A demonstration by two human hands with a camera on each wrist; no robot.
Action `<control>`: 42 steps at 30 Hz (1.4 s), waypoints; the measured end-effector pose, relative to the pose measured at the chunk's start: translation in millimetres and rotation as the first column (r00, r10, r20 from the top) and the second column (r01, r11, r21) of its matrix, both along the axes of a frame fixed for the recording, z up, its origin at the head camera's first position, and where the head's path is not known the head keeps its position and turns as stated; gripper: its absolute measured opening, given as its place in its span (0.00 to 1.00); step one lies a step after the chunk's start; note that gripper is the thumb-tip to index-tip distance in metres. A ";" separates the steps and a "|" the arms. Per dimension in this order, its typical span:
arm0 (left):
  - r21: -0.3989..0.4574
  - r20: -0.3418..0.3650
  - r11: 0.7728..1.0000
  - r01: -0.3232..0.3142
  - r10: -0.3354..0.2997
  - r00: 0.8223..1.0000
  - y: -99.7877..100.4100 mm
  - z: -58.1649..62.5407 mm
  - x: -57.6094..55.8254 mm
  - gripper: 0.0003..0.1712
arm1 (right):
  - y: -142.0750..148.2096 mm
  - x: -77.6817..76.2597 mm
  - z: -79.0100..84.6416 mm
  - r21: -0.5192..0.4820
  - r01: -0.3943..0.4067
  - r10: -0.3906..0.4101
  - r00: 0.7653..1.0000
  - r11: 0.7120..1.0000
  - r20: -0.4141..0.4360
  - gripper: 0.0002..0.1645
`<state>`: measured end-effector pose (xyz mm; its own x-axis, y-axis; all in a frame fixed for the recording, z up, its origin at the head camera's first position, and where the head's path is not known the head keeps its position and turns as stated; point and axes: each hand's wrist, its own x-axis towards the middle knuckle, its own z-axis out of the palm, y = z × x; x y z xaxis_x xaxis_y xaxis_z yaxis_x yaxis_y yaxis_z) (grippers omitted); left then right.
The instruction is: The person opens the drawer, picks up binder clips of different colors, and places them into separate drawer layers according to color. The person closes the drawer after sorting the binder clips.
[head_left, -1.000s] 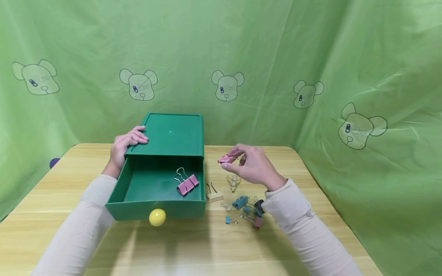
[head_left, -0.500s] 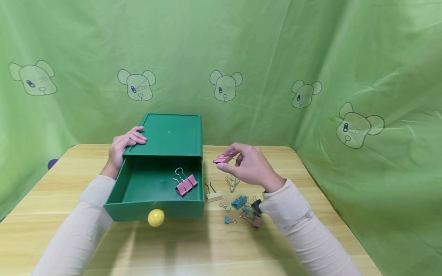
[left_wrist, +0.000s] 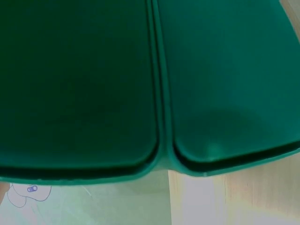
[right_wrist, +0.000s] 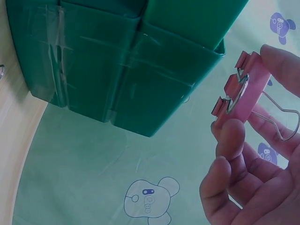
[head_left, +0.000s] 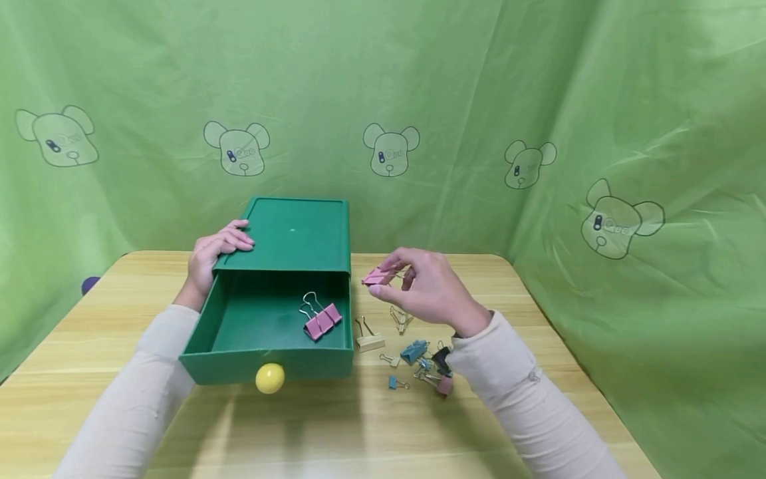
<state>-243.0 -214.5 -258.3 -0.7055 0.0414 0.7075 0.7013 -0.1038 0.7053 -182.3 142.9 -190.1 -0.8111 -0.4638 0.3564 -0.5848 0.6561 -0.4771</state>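
My right hand point(head_left: 432, 287) pinches a pink binder clip point(head_left: 376, 276) between thumb and fingers, just right of the green drawer box point(head_left: 296, 233) and above the table. In the right wrist view this binder clip point(right_wrist: 253, 86) shows its wire handles, with the thumb and a finger at its ends. My left hand point(head_left: 217, 254) rests on the box's left top edge, fingers lying on the lid; its thumb is hidden. The box's drawer point(head_left: 266, 366) is pulled out, and another pink binder clip point(head_left: 322, 322) lies inside it. The left wrist view shows only the box's green surfaces point(left_wrist: 225, 70).
Right of the drawer lie a cream binder clip point(head_left: 371, 342), a blue binder clip point(head_left: 414, 351), a black binder clip point(head_left: 441, 360), a pink binder clip point(head_left: 445, 386) and several others. A yellow knob point(head_left: 270, 378) sticks out in front. Green curtain point(head_left: 467, 80) surrounds the table point(head_left: 299, 439).
My right hand has moved slightly left toward the drawer with the pink binder clip. The left hand stays on the box, and the view has shifted a little.
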 end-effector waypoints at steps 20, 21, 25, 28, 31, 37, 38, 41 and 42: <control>0.008 0.016 1.000 0.007 -0.007 1.000 1.8 0.1 0.7 0.32 | -10.6 6.4 2.0 -0.001 -0.042 0.042 0.999 0.999 -0.020 0.17; 0.009 0.013 1.000 0.008 -0.008 1.000 1.7 0.2 0.6 0.32 | -11.3 6.5 2.2 0.002 -0.043 0.043 0.999 0.999 -0.023 0.17; 0.006 0.005 1.000 0.004 -0.004 1.000 0.9 0.4 0.6 0.32 | -14.5 7.2 2.4 0.011 -0.056 0.057 0.998 0.998 -0.031 0.17; 0.003 0.006 1.000 -0.003 0.003 1.000 0.6 0.1 1.0 0.32 | -17.2 8.4 1.6 0.014 -0.064 0.065 0.997 0.998 -0.033 0.16; -0.001 0.002 1.000 -0.006 0.006 1.000 0.5 -0.7 0.9 0.32 | -19.2 9.8 1.2 0.016 -0.068 0.069 0.997 0.998 -0.035 0.16; -0.001 -0.023 1.000 0.003 -0.003 1.000 0.8 -1.2 0.4 0.32 | -22.7 11.6 1.2 0.015 -0.088 0.089 0.995 0.996 -0.051 0.17; 0.000 -0.026 1.000 0.005 -0.005 1.000 0.9 -1.0 0.4 0.31 | -23.2 11.6 1.2 0.014 -0.092 0.092 0.995 0.996 -0.050 0.17; 0.003 -0.026 1.000 0.008 -0.008 1.000 0.9 -0.3 0.4 0.31 | -24.7 11.8 1.2 0.015 -0.093 0.093 0.995 0.996 -0.047 0.17; 0.005 -0.024 1.000 0.009 -0.009 1.000 0.9 -0.1 0.5 0.32 | -25.2 11.9 1.2 0.016 -0.093 0.094 0.995 0.996 -0.046 0.17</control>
<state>-242.5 -213.7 -258.4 -0.6879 0.0437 0.7244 0.7170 -0.1138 0.6877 -170.4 117.7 -188.9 -0.7467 -0.5418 0.3859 -0.6652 0.6040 -0.4391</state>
